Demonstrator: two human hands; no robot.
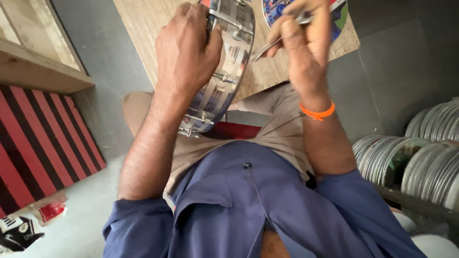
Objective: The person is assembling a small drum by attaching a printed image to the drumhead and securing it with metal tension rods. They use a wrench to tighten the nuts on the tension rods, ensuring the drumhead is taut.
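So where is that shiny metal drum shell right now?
In the head view, the metal drum shell sits upper centre, gripped by the left hand, resting on the lap, beside the right hand.

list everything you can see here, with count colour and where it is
metal drum shell: one, shiny chrome with tension rods, upright on the lap, centre top
thin metal tool: one, silver, beside the shell's rim
printed round disc: one, multicoloured, on the board, top right
wooden board: one, light tan, under the shell
striped mat: one, red and black, left floor
wooden frame: one, pale wood, top left
stacked metal hoops: many, silvery, on the right
small red object: one, bottom left floor
orange wrist thread: one, right wrist
left hand: grip on the shell's rim
right hand: grip on the thin tool
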